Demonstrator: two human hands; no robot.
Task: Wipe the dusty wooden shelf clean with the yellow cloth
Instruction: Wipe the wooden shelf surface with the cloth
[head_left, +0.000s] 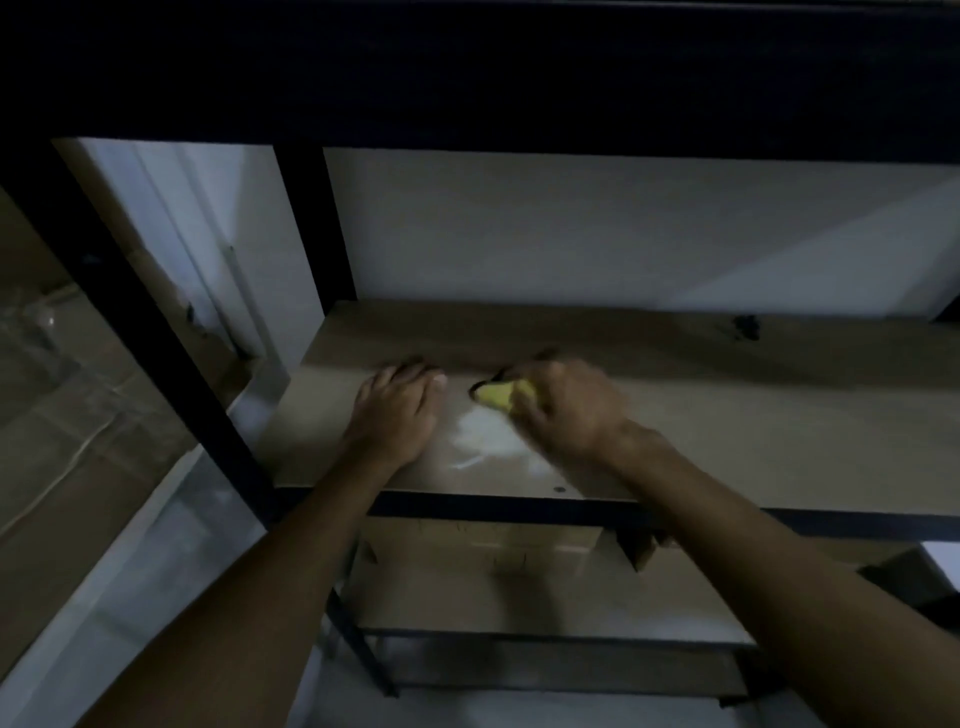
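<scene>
On wooden shelf (727, 436): right hand (566, 410) gripping bunched yellow cloth (498, 393), pressed down; left hand (397, 410) flat, fingers extended, just left of cloth; pale dust patch (488, 439) between hands.

The wooden shelf (727, 431) is a pale brown board in a black metal frame (519, 506). Flat on it rests the left hand (397, 410), fingers straight. Just beside it the right hand (563, 408) presses a bunched yellow cloth (498, 393) onto the board. Between the hands lies a whitish patch (485, 441), possibly dust or glare. Near the back right edge sits a small dark mark (746, 326).
</scene>
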